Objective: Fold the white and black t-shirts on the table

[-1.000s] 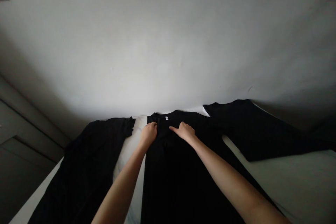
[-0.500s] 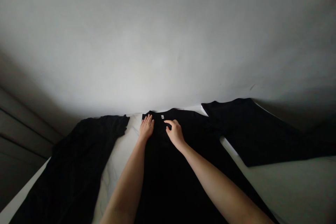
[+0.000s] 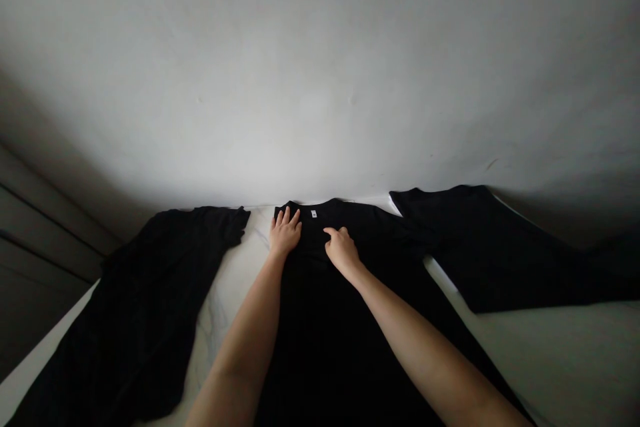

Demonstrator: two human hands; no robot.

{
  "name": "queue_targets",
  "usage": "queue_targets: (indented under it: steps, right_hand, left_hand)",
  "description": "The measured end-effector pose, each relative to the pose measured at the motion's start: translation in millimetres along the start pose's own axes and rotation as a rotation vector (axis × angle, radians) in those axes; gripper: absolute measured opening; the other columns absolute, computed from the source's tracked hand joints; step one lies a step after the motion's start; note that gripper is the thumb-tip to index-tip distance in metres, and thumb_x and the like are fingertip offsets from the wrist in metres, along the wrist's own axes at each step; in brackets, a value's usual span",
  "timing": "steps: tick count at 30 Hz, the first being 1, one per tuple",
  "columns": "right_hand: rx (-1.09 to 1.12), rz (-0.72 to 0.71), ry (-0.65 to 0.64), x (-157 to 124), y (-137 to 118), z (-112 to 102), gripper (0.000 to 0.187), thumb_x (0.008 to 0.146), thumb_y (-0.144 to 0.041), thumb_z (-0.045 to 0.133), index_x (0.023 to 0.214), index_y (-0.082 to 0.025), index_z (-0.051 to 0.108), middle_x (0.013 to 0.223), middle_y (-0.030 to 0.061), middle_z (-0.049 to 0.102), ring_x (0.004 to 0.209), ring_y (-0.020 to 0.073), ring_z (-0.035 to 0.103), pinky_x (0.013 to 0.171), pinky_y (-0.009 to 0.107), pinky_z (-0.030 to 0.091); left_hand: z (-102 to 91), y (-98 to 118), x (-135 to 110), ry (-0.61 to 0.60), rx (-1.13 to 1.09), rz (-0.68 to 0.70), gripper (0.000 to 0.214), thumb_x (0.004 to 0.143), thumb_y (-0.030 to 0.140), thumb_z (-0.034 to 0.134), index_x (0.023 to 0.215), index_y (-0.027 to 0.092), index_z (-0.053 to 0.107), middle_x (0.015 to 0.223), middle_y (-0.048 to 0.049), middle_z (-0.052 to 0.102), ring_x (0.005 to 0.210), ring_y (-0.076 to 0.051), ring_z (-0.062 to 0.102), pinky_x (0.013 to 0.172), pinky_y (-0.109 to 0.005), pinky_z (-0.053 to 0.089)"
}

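As the open left hand point(image 3: 285, 233) and right hand point(image 3: 342, 250) press flat, gripping nothing, either side of the neck label point(image 3: 314, 213), a black T-shirt point(image 3: 325, 333) lies spread on the white table point(image 3: 225, 307).

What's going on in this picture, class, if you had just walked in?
A person's left hand rests flat at the collar of a black garment, near its small white label. The right hand lies on the garment just below the label. Black fabric lies to the left and black cloth to the right, on a white surface.
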State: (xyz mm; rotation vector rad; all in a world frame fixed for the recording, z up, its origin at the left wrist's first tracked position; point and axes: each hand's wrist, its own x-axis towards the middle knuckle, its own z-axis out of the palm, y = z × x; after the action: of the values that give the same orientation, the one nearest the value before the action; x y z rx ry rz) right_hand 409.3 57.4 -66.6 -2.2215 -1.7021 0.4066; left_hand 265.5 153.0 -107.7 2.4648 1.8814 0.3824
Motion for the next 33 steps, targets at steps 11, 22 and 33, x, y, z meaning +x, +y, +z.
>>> queue_targets:
  steps: [11,22,33]
  right_hand:
    - [-0.248,-0.552,-0.029,-64,8,-44,0.023,0.083,-0.024,0.072,0.103,-0.022,0.062,0.106,0.0044,0.064,0.092,0.0186,0.065,0.069,0.025,0.049]
    - [-0.378,-0.806,0.196,-59,10,4,0.024,0.090,-0.006,0.052,0.076,-0.017,0.068,0.085,0.0069,0.064,0.086,0.0191,0.055,0.065,0.029,0.041]
    - [-0.412,-0.892,0.124,-68,8,9,0.023,0.089,-0.001,0.049,0.083,-0.016,0.066,0.082,0.0068,0.064,0.081,0.0195,0.057,0.072,0.030,0.043]
  left_hand:
    - [-2.8,3,-1,-0.001,-0.041,0.003,0.053,0.098,0.040,0.035,0.150,0.030,0.038,0.160,-0.0041,0.030,0.147,-0.029,0.027,0.119,-0.050,0.023]
    - [-4.7,2,-2,-0.020,-0.058,0.006,0.062,0.096,0.058,0.034,0.151,0.029,0.037,0.161,-0.0052,0.028,0.148,-0.029,0.025,0.119,-0.049,0.020]
    - [-4.2,3,-1,-0.023,-0.067,-0.002,0.069,0.092,0.065,0.036,0.151,0.029,0.037,0.161,-0.0054,0.028,0.148,-0.030,0.023,0.120,-0.049,0.018]
